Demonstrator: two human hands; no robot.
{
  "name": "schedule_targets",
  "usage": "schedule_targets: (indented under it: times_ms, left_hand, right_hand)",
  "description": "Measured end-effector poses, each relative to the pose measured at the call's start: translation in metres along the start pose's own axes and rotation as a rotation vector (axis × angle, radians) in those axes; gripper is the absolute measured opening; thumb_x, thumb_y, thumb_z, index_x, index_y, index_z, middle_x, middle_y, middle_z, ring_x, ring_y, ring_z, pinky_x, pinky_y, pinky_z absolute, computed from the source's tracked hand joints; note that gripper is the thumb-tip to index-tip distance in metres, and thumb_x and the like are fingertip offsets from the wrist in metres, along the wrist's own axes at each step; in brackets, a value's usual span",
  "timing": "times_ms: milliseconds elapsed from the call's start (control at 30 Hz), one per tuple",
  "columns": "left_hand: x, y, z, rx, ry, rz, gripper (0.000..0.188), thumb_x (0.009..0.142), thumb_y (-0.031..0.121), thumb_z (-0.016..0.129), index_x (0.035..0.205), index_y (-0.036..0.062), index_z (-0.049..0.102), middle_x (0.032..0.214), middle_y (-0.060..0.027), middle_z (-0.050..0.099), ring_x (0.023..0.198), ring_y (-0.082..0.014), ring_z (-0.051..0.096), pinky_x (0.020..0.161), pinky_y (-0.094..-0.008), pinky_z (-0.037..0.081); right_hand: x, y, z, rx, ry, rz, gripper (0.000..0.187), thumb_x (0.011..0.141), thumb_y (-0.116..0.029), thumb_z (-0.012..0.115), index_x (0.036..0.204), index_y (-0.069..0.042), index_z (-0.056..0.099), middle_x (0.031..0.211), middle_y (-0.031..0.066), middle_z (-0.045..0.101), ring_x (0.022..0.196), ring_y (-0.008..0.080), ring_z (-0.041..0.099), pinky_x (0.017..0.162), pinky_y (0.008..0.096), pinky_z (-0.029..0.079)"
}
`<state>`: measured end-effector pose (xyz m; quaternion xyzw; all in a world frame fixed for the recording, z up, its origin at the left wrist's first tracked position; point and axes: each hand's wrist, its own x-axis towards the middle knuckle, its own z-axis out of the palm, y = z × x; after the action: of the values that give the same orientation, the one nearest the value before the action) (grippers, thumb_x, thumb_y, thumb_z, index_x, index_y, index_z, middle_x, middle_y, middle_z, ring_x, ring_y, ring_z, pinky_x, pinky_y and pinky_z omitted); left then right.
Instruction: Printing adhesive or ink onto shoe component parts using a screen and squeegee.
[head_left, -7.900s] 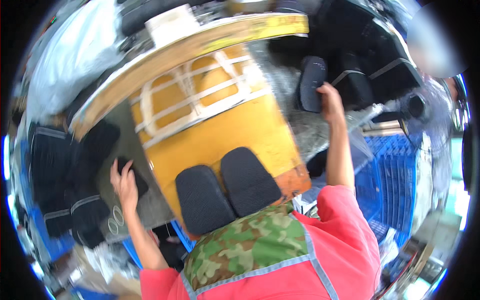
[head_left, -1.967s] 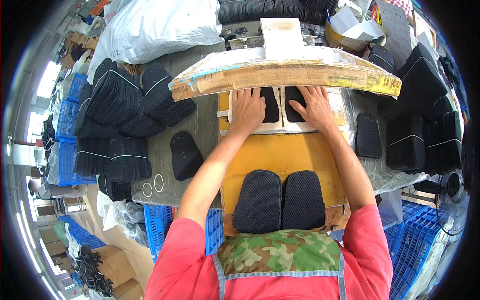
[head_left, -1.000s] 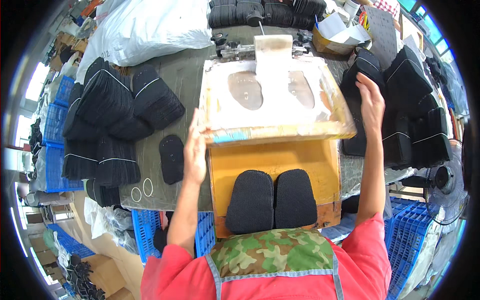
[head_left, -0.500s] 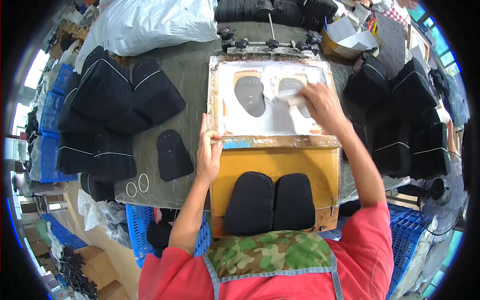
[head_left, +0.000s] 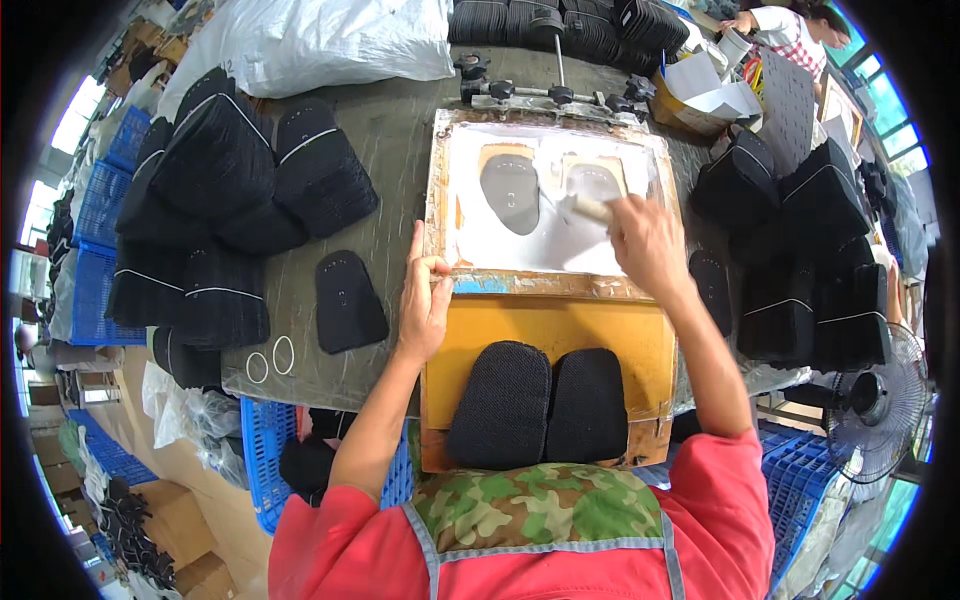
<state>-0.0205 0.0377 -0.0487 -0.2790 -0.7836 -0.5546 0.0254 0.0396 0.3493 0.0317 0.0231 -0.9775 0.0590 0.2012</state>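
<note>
A wooden-rimmed printing screen (head_left: 540, 283) lies over the far half of a yellow board (head_left: 560, 325). Its white mesh shows two sole-shaped windows. My right hand (head_left: 648, 245) is closed round a squeegee (head_left: 590, 208) with a pale handle, over the right-hand window; its working edge is blurred. My left hand (head_left: 425, 305) grips the screen frame's near left corner, fingers along the left side. On the near half of the board, two black insoles (head_left: 500, 405) lie side by side, close to my apron.
Banded stacks of black insoles (head_left: 215, 165) stand on the left of the table, with more stacks (head_left: 785, 300) on the right. A single insole (head_left: 350, 302) and two white rings lie left of the board. Clamp knobs hold the screen's far edge. A fan (head_left: 880, 400) stands right; another person is far right.
My right hand and the squeegee have come slightly nearer to me over the right-hand window. My left hand stays on the frame's corner. The whole view has shifted slightly.
</note>
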Motion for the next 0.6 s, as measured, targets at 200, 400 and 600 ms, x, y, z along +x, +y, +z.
schedule_targets:
  times_ms: [200,400,600]
  left_hand:
    - [0.001,0.002,0.0,-0.047,-0.02,-0.004,0.012,0.094,0.007,0.047,0.105,0.0023,0.048,0.158,-0.0307,0.019,0.137,-0.0377,0.04,0.103,-0.0412,0.039]
    - [0.007,-0.001,0.007,0.042,-0.005,0.094,0.012,0.093,0.004,0.048,0.105,0.0023,0.049,0.157,-0.0322,0.02,0.138,-0.0387,0.038,0.104,-0.0401,0.039]
    - [-0.004,-0.003,-0.007,-0.041,0.013,-0.02,0.011,0.093,0.005,0.049,0.104,0.0022,0.049,0.156,-0.0328,0.021,0.14,-0.0403,0.037,0.106,-0.0412,0.037]
  right_hand:
    - [0.079,-0.049,0.001,0.27,-0.261,0.112,0.021,0.081,-0.017,0.067,0.092,0.0,0.059,0.088,0.0209,0.066,0.081,0.0411,0.063,0.073,0.0492,0.049]
    - [0.107,-0.027,0.066,0.131,0.111,-0.049,0.017,0.084,-0.006,0.058,0.1,-0.005,0.064,0.093,0.014,0.066,0.09,0.0352,0.061,0.079,0.045,0.049]
    - [0.041,-0.045,0.005,0.281,-0.155,-0.194,0.021,0.08,0.001,0.06,0.098,-0.009,0.066,0.087,0.0092,0.066,0.088,0.0308,0.063,0.081,0.0433,0.049]
